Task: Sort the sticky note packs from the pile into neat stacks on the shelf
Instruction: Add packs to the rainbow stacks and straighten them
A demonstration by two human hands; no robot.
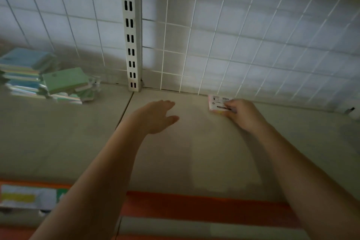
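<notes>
A pile of sticky note packs (44,78) in blue, green and pastel colours lies at the back left of the grey shelf (191,152). My right hand (243,115) grips one wrapped pack (217,102), white label side up, low over the shelf near the back grid wall; I cannot tell whether the pack touches the shelf. My left hand (157,117) hovers over the middle of the shelf with its fingers straight and relaxed, holding nothing, well to the right of the pile.
A white wire grid panel (253,35) backs the shelf. A slotted upright post (131,45) stands at the seam between two shelf boards. An orange price strip (204,206) runs along the front edge. A small dark object (350,110) sits far right.
</notes>
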